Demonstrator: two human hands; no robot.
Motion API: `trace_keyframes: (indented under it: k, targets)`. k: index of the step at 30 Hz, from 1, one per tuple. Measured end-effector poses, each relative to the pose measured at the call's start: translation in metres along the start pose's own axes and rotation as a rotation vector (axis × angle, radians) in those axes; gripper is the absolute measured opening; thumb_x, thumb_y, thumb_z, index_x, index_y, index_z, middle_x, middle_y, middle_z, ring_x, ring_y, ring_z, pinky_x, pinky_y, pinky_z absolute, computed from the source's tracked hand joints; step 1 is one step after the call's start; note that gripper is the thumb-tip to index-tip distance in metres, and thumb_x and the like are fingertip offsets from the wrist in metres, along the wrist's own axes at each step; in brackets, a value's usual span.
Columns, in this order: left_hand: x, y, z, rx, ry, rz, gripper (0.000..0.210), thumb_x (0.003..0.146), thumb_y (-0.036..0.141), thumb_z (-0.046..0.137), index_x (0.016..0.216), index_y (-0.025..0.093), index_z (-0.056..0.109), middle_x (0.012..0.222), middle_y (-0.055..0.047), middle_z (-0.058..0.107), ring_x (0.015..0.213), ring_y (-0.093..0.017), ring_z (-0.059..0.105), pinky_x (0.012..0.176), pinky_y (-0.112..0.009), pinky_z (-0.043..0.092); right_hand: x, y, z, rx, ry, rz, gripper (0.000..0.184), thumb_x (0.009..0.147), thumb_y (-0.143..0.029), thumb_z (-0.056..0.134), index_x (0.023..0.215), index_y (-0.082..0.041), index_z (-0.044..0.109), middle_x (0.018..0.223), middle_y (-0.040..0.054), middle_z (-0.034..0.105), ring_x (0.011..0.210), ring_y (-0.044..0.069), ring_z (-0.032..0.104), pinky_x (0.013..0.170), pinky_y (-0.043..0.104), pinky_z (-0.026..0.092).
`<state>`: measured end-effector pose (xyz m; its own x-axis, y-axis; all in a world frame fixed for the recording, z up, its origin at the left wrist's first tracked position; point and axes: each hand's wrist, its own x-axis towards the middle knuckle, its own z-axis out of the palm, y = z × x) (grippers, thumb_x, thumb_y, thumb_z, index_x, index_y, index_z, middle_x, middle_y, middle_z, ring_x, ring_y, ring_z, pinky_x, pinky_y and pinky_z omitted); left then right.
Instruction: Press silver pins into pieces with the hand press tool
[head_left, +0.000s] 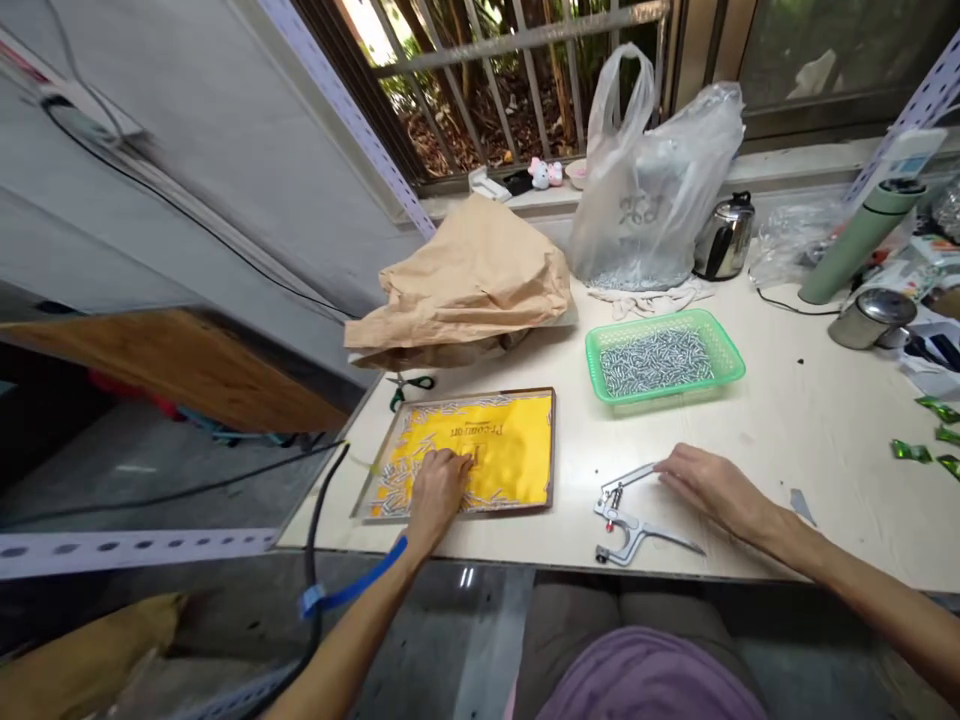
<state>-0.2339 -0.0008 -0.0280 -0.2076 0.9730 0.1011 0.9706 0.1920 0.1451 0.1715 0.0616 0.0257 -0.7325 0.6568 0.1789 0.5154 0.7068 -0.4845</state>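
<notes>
As the head view shows, the left hand (441,482) is over the tray (554,440), fingers bent and close together above the yellow sheet (517,455), beside loose metal pins (397,478); whether it pinches any, I cannot tell. The right hand (709,482), its fingers close together, is at the upper handle's end of the pliers (632,533), right of the tray; its grip is unclear. Beyond stands a green basket (667,399) of pins.

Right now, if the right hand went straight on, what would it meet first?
The silver pliers: the right hand has its fingertips at or near their upper handle; depth leaves contact unclear.
</notes>
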Motion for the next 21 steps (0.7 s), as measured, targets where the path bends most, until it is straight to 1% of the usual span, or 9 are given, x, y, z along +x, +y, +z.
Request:
trace_keyframes:
  k: [2,4,6,9,11,12,14,17,21]
  targets:
    - [-0.003,0.011,-0.009,-0.065,0.008,-0.008,0.027,0.084,0.03,0.045,0.069,0.018,0.065,0.077,-0.011,0.062,0.085,-0.027,0.055,0.08,-0.039,0.045,-0.019,-0.013,0.009,0.03,-0.082,0.001,0.028,0.097,-0.022,0.035,0.09,-0.018,0.063,0.084,0.006,0.062,0.074,0.015,0.061,0.065,0.026,0.049]
    - [-0.01,0.031,-0.017,-0.214,0.002,-0.047,0.023,0.081,0.031,0.049,0.072,0.018,0.065,0.078,-0.01,0.064,0.086,-0.025,0.057,0.082,-0.038,0.046,-0.032,-0.019,0.017,0.035,-0.131,0.02,0.031,0.098,-0.024,0.033,0.089,-0.018,0.062,0.083,0.006,0.06,0.073,0.015,0.06,0.063,0.026,0.048]
    - [-0.022,0.06,-0.02,-0.462,-0.083,-0.12,0.019,0.078,0.033,0.053,0.078,0.018,0.066,0.08,-0.006,0.066,0.08,-0.021,0.06,0.077,-0.032,0.048,-0.039,-0.02,0.023,0.023,-0.163,0.044,0.032,0.099,-0.025,0.032,0.092,-0.017,0.062,0.084,0.0065,0.059,0.072,0.015,0.059,0.062,0.026,0.047]
    - [-0.045,0.11,-0.015,-0.855,-0.431,-0.284,0.025,0.073,0.038,0.061,0.083,0.016,0.064,0.071,-0.002,0.064,0.059,-0.013,0.056,0.056,-0.024,0.046,-0.043,-0.019,0.03,-0.015,-0.191,0.058,0.029,0.098,-0.025,0.033,0.096,-0.017,0.061,0.087,0.0071,0.058,0.073,0.016,0.057,0.062,0.027,0.045]
    - [-0.056,0.138,-0.01,-0.979,-0.622,-0.376,0.028,0.069,0.039,0.065,0.081,0.014,0.063,0.062,0.001,0.06,0.048,-0.008,0.048,0.045,-0.02,0.038,-0.044,-0.02,0.035,-0.046,-0.199,0.056,0.026,0.097,-0.024,0.036,0.097,-0.017,0.061,0.087,0.0073,0.058,0.074,0.017,0.057,0.062,0.028,0.044]
    - [-0.06,0.148,-0.007,-0.996,-0.688,-0.408,0.028,0.068,0.039,0.066,0.079,0.013,0.063,0.058,0.003,0.057,0.044,-0.007,0.044,0.042,-0.019,0.034,-0.045,-0.02,0.036,-0.06,-0.204,0.052,0.023,0.097,-0.023,0.038,0.098,-0.017,0.061,0.088,0.0073,0.058,0.075,0.017,0.057,0.063,0.028,0.044]
    - [-0.063,0.161,-0.003,-0.973,-0.764,-0.445,0.028,0.069,0.038,0.066,0.075,0.012,0.063,0.052,0.005,0.052,0.04,-0.005,0.037,0.038,-0.018,0.027,-0.047,-0.022,0.04,-0.088,-0.209,0.05,0.018,0.094,-0.02,0.043,0.096,-0.018,0.061,0.088,0.0067,0.059,0.076,0.017,0.056,0.063,0.028,0.043]
    - [-0.061,0.168,-0.002,-0.905,-0.817,-0.445,0.027,0.07,0.038,0.065,0.071,0.011,0.063,0.048,0.006,0.048,0.039,-0.004,0.034,0.038,-0.018,0.023,-0.05,-0.023,0.044,-0.131,-0.2,0.063,0.014,0.092,-0.016,0.047,0.093,-0.018,0.061,0.084,0.0053,0.058,0.074,0.017,0.054,0.062,0.028,0.039]
    - [-0.057,0.171,-0.005,-0.843,-0.855,-0.406,0.027,0.069,0.039,0.063,0.064,0.012,0.061,0.046,0.006,0.047,0.04,-0.005,0.034,0.04,-0.018,0.021,-0.054,-0.021,0.05,-0.179,-0.193,0.056,0.013,0.092,-0.016,0.047,0.091,-0.018,0.06,0.082,0.0046,0.057,0.075,0.017,0.051,0.062,0.028,0.035]
